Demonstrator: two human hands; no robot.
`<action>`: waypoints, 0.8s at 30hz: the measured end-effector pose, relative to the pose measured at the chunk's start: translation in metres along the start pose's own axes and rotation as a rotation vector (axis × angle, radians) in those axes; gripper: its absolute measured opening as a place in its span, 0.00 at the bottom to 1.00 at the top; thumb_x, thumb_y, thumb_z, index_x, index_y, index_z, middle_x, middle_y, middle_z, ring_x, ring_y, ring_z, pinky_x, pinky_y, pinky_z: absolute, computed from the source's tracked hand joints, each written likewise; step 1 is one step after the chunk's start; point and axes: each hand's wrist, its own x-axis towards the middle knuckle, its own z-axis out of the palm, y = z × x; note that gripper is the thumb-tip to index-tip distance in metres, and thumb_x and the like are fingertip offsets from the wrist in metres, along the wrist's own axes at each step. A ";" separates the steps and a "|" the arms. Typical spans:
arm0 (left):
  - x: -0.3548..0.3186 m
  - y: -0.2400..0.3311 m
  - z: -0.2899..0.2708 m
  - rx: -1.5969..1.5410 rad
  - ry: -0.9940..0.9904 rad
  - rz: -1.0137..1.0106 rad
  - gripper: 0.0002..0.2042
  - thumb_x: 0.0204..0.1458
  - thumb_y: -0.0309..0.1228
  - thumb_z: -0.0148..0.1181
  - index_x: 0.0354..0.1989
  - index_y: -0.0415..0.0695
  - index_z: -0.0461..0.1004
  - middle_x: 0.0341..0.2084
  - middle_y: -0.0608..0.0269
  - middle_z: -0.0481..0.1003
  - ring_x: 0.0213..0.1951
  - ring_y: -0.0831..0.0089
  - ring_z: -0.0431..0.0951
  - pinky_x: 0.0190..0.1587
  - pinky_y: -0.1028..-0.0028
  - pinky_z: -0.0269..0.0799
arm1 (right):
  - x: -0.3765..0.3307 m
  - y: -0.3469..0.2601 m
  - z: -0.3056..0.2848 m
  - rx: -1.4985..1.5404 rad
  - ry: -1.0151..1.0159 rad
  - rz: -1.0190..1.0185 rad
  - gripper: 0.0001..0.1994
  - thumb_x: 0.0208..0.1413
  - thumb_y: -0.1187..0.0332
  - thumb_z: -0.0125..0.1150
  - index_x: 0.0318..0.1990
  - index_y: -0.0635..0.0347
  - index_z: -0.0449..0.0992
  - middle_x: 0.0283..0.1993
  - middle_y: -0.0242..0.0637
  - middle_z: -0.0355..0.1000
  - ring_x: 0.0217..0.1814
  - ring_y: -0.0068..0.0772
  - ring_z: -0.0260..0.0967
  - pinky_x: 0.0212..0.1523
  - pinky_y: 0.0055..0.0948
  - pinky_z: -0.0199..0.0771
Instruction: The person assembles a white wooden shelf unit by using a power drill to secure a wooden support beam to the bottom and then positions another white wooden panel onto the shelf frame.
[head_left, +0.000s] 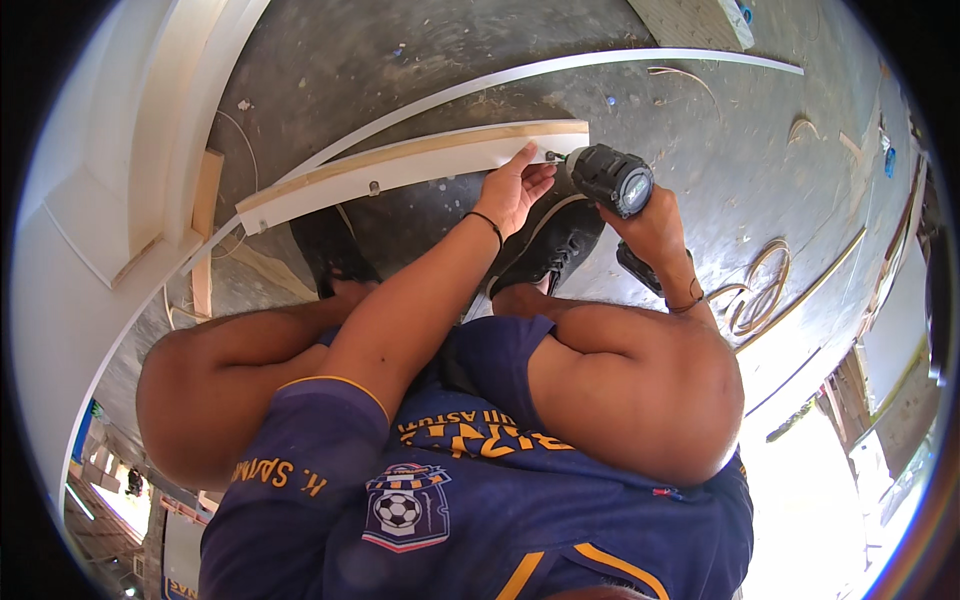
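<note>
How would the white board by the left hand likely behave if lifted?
The board is probably stiff: a pale wood edge runs along it. Being long and narrow, it may swing if lifted near the left hand. Its small fittings seem to jut out and might snag.

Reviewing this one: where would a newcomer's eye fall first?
Probably the black cordless drill in the right hand, right of centre, its bit at a small fitting near the right end of the white board. Next comes the left hand, close beside that fitting. Beyond the board, a long white strip sweeps across the grey floor.
</note>
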 end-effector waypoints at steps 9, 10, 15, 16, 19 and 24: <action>0.003 -0.001 -0.004 0.001 -0.046 -0.021 0.17 0.55 0.38 0.59 0.46 0.39 0.67 0.35 0.54 0.73 0.41 0.66 0.77 0.49 0.67 0.74 | 0.004 -0.011 -0.003 0.004 -0.025 -0.037 0.17 0.37 0.64 0.71 0.34 0.65 0.78 0.29 0.51 0.76 0.35 0.51 0.75 0.35 0.37 0.75; 0.003 -0.001 -0.004 0.001 -0.044 -0.030 0.18 0.55 0.39 0.60 0.46 0.39 0.67 0.36 0.54 0.73 0.41 0.65 0.77 0.49 0.66 0.74 | 0.004 -0.012 -0.003 0.001 -0.031 -0.042 0.17 0.37 0.64 0.71 0.34 0.66 0.78 0.29 0.51 0.76 0.35 0.51 0.75 0.35 0.37 0.75; 0.001 0.001 -0.001 0.001 -0.027 -0.054 0.21 0.54 0.40 0.61 0.47 0.36 0.66 0.37 0.52 0.73 0.41 0.64 0.77 0.48 0.66 0.75 | 0.003 -0.010 -0.001 -0.069 -0.039 -0.049 0.17 0.37 0.64 0.71 0.34 0.66 0.77 0.29 0.51 0.75 0.35 0.52 0.75 0.35 0.37 0.75; 0.000 0.001 0.000 -0.002 -0.025 -0.060 0.21 0.54 0.40 0.61 0.47 0.36 0.66 0.37 0.52 0.73 0.41 0.64 0.77 0.48 0.65 0.75 | 0.003 -0.010 -0.001 -0.067 -0.033 -0.042 0.17 0.37 0.65 0.71 0.34 0.66 0.77 0.29 0.51 0.75 0.35 0.52 0.75 0.35 0.37 0.75; 0.001 0.001 -0.001 -0.003 -0.017 -0.065 0.21 0.54 0.40 0.61 0.46 0.35 0.66 0.37 0.51 0.73 0.40 0.64 0.76 0.48 0.66 0.76 | 0.004 -0.016 -0.001 -0.082 -0.054 -0.029 0.17 0.37 0.66 0.70 0.37 0.63 0.77 0.30 0.51 0.75 0.36 0.52 0.75 0.35 0.39 0.75; 0.003 -0.002 -0.002 0.023 -0.015 -0.040 0.20 0.54 0.41 0.60 0.45 0.36 0.67 0.37 0.54 0.74 0.40 0.68 0.77 0.44 0.71 0.75 | 0.005 -0.043 -0.003 -0.260 -0.132 -0.035 0.24 0.42 0.66 0.64 0.51 0.52 0.72 0.31 0.49 0.76 0.37 0.54 0.74 0.37 0.44 0.74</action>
